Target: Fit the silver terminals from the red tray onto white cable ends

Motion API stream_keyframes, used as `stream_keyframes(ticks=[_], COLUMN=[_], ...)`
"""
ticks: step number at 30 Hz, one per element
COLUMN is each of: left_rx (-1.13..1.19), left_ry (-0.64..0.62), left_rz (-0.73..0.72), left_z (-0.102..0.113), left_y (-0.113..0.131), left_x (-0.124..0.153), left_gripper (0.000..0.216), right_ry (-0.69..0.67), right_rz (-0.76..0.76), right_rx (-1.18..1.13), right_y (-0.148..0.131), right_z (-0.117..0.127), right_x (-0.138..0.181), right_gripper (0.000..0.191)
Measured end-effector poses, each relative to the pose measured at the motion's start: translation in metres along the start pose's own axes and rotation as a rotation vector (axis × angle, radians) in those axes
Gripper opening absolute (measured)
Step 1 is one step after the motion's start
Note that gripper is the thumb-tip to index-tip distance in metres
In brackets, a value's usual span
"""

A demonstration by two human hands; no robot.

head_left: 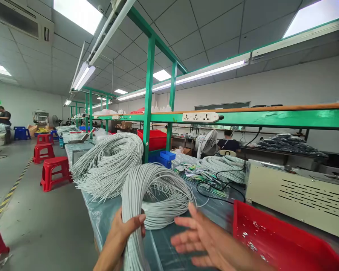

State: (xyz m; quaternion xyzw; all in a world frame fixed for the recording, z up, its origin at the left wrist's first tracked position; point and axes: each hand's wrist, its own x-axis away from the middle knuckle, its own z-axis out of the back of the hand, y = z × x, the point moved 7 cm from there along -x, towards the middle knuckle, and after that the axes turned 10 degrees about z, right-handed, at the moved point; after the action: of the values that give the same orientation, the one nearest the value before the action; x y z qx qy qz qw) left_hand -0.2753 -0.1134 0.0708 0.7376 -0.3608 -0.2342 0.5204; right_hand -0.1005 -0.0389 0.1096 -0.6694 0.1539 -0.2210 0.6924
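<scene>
My left hand (127, 229) is wrapped round a thick bundle of white cables (134, 195), thumb across its front. The bundle curves up and back into a loop whose far side rests on the table (161, 248), and its near end runs down out of view. To the right, my right hand (197, 237) is held in the air with fingers spread and nothing in it, close to the coil but apart from it. Behind the held bundle lies a larger heap of coiled white cables (113, 162), with many cut ends pointing toward me.
A red tray (277, 241) with small shiny bits stands at the right, before a beige machine (299, 195). A black cord (214, 194) crosses the table near small packets (197, 171). A green post (148, 94) rises behind. Red stools (55, 171) stand left; people sit farther off.
</scene>
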Motion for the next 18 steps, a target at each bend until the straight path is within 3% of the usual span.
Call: stream_keyframes(ticks=[2,4,8,13,18], left_rx=[-0.062,-0.147,-0.334,-0.469,-0.514], left_ry=[-0.088,-0.151,-0.37,-0.601,-0.754], left_rz=[-0.073,-0.123,-0.247,-0.336,-0.481], left_z=[-0.026,-0.051,-0.1,-0.145,-0.174], left_y=[0.026,0.048,0.082,0.102,0.111], left_x=[0.009,0.016,0.026,0.033,0.051], left_gripper=[0.025,0.022,0.02,0.023,0.03], right_ry=[-0.054,-0.036,0.061,0.06,0.063], right_rz=[0.001,0.037,0.101,0.037,0.214], right_rx=[-0.15,-0.178,-0.133,-0.106,-0.273], right_y=[-0.034,-0.066,-0.108,-0.116,-0.113], right_z=[-0.01,-0.003,0.041,0.092,0.085], right_x=[-0.008,-0.016,-0.02,0.001,0.025], right_gripper=[0.102,0.107,0.106,0.103,0.087])
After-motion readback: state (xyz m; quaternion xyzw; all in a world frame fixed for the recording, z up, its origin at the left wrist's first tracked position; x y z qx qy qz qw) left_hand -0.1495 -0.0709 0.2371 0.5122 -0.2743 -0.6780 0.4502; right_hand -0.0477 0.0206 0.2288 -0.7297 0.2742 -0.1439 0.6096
